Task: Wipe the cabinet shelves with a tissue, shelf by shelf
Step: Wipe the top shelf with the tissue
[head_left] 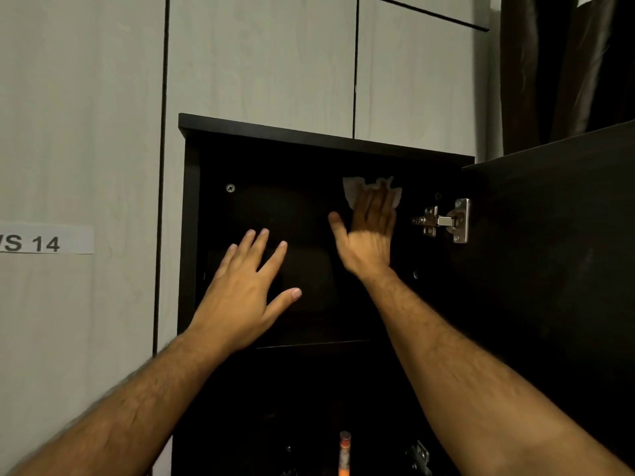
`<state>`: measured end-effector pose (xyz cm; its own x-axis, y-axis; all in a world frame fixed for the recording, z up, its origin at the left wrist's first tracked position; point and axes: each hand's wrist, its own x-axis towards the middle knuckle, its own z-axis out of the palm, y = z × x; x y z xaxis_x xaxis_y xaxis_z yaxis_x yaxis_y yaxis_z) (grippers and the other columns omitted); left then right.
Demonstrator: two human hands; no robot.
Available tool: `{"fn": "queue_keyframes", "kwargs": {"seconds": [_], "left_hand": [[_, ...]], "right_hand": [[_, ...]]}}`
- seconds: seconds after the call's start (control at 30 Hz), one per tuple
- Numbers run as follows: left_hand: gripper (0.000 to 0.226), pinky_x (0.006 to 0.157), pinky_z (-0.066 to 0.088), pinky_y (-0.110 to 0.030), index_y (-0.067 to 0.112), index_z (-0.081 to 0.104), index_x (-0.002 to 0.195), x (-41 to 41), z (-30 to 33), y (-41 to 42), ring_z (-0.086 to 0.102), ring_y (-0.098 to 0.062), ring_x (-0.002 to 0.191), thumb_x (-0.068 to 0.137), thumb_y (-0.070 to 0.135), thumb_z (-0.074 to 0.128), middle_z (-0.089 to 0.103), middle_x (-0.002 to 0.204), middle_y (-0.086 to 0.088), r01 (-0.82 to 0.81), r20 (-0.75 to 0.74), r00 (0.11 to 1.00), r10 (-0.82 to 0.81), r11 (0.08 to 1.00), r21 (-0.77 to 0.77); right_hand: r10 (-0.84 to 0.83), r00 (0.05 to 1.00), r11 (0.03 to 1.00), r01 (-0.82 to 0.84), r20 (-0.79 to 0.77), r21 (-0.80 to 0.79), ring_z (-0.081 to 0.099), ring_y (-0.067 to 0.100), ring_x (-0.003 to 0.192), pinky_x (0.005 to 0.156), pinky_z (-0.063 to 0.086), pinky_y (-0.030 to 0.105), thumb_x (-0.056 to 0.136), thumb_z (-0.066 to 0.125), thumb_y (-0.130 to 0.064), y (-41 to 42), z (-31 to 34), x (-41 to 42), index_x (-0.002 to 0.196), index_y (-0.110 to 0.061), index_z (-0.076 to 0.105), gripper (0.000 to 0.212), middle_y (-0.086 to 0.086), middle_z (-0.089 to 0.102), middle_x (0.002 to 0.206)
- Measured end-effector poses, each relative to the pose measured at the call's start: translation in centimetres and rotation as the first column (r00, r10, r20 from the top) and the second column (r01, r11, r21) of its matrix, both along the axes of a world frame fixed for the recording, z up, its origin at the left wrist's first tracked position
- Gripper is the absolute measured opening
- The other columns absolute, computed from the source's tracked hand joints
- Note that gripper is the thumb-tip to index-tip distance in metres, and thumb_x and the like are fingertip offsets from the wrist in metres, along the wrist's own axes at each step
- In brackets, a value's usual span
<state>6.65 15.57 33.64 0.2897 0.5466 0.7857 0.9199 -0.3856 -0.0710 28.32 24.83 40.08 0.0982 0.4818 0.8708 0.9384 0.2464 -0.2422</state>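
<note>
A dark cabinet [192, 207] stands open before me, its top compartment deep in shadow. My right hand [369, 235] reaches high into that compartment and presses a crumpled white tissue [354, 190] flat against the back panel with its fingers. My left hand [247, 290] hovers in front of the compartment's lower left, fingers spread, holding nothing. A thin shelf edge [316, 343] shows below the hands.
The cabinet door [556, 235] hangs open on the right, held by a metal hinge [446, 219]. An orange-capped tube [344, 453] stands in the lower compartment. Pale wall panels surround the cabinet, with a paper label [44, 240] at left and a dark curtain [567, 63] at upper right.
</note>
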Motion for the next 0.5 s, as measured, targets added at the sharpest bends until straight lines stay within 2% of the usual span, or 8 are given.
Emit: {"fn": "queue_keyframes", "kwargs": {"seconds": [0.13,0.2,0.37,0.5], "left_hand": [[0.087,0.118,-0.008,-0.036,0.03,0.002,0.154,0.0,-0.1,0.3,-0.017,-0.016,0.146,0.083,0.079,0.007,-0.006,0.163,-0.006,-0.074,0.029,0.997,0.074,0.997,0.003],[0.085,0.118,-0.009,-0.036,0.03,0.0,0.153,0.0,0.1,0.4,-0.016,-0.018,0.147,0.083,0.076,0.01,-0.006,0.163,-0.006,-0.104,0.038,0.994,0.105,0.995,-0.007],[0.086,0.118,-0.008,-0.037,0.028,0.0,0.154,0.3,-0.3,0.4,-0.014,-0.021,0.148,0.083,0.077,0.01,-0.005,0.162,-0.009,-0.138,0.009,0.99,0.137,0.99,0.006],[0.09,0.118,-0.007,-0.038,0.027,-0.001,0.154,0.2,-0.6,0.4,-0.014,-0.021,0.148,0.081,0.08,0.004,-0.006,0.162,-0.009,-0.174,0.002,0.985,0.174,0.985,-0.015]], "right_hand": [[0.099,0.957,0.994,-0.105,0.273,0.007,-0.023,0.027,0.148,0.121,-0.006,0.046,0.087,0.015,-0.076,-0.8,-2.8,-0.7,0.155,-0.016,-0.014,0.095,0.008,-0.022,0.161],[0.098,0.942,0.995,-0.088,0.321,-0.045,-0.02,0.024,0.148,0.121,-0.006,0.043,0.087,0.016,-0.077,-1.4,-4.7,0.1,0.155,-0.018,-0.014,0.095,0.006,-0.016,0.163],[0.032,0.998,0.985,-0.022,0.055,-0.169,-0.016,0.025,0.149,0.121,-0.006,0.044,0.09,0.017,-0.074,-2.0,-5.4,2.5,0.154,-0.009,-0.007,0.095,0.011,-0.011,0.163],[-0.012,0.999,0.999,0.01,-0.037,-0.044,-0.01,0.032,0.15,0.122,0.003,0.048,0.092,0.023,-0.072,-0.9,-1.4,1.7,0.154,-0.004,-0.006,0.096,0.018,-0.01,0.162]]}}
